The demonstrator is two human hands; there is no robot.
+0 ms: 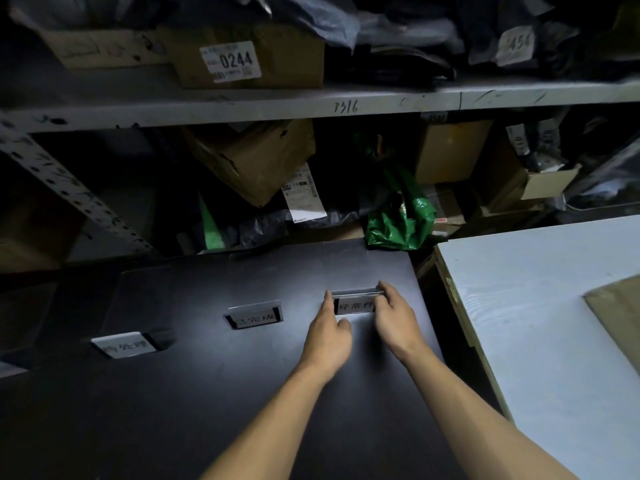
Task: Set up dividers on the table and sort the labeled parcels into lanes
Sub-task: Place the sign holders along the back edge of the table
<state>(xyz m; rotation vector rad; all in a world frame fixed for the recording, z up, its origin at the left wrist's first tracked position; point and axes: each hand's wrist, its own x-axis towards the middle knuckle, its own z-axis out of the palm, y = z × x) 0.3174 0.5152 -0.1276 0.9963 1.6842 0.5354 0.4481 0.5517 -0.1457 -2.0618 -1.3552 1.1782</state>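
Three small label-sign dividers stand in a row on the dark table (207,393): a left one (121,345), a middle one (254,317) and a right one (356,305) with handwritten characters. My left hand (329,336) pinches the left end of the right sign with index finger and thumb. My right hand (394,318) grips its right end, fingers curled over the top edge. Parcels lie on the shelves behind, among them a cardboard box (242,57) labeled 0244 and a tilted box (252,161).
A grey metal shelf rack (311,107) runs across the back, packed with boxes and dark bags. A green plastic bag (401,220) sits just beyond the table's far edge. A white board table (536,323) with a cardboard sheet (620,313) stands to the right.
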